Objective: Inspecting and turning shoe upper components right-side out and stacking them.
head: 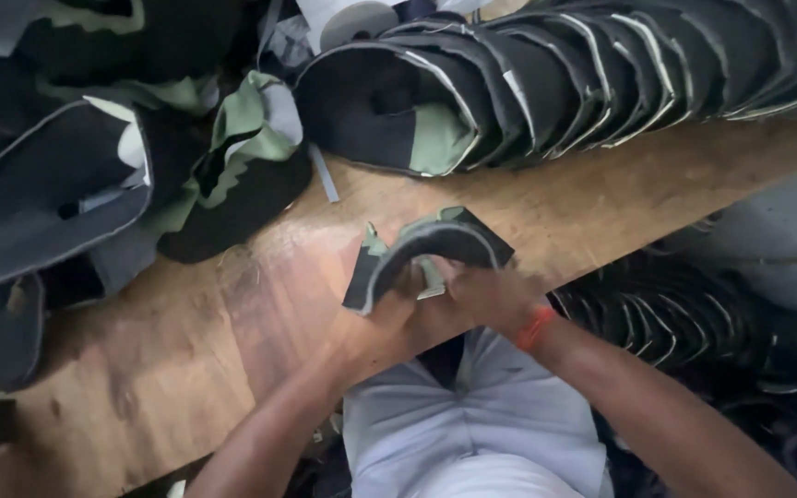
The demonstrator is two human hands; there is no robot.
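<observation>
Both my hands hold one curved shoe upper piece, black with pale green lining and a light edge, just above the near edge of the wooden table. My left hand grips its lower left part from beneath. My right hand, with an orange band on the wrist, pinches the piece at its middle and right side. The fingers of both hands overlap under the piece, partly hidden.
A long row of stacked black upper pieces lies along the table's back. A loose heap of black and green pieces fills the left. More stacked pieces sit below the table at right. A white spool stands at the back.
</observation>
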